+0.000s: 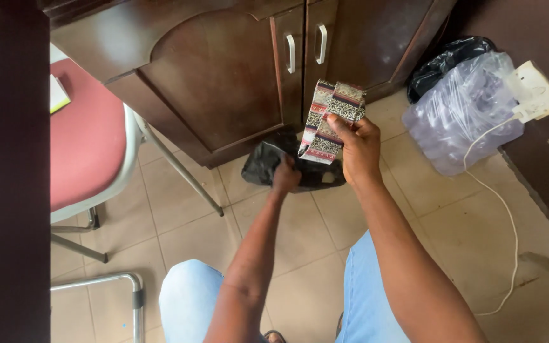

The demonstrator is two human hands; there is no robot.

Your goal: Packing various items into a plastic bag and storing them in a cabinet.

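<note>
Patterned cloth pinched in right hand grip.

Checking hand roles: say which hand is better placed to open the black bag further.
Left, probably. The left hand already grips the black plastic bag on the floor, while the right hand is occupied holding the folded patterned cloth above it.

A home room: dark wooden cabinet, tiled floor, red-cushioned chair.
</note>
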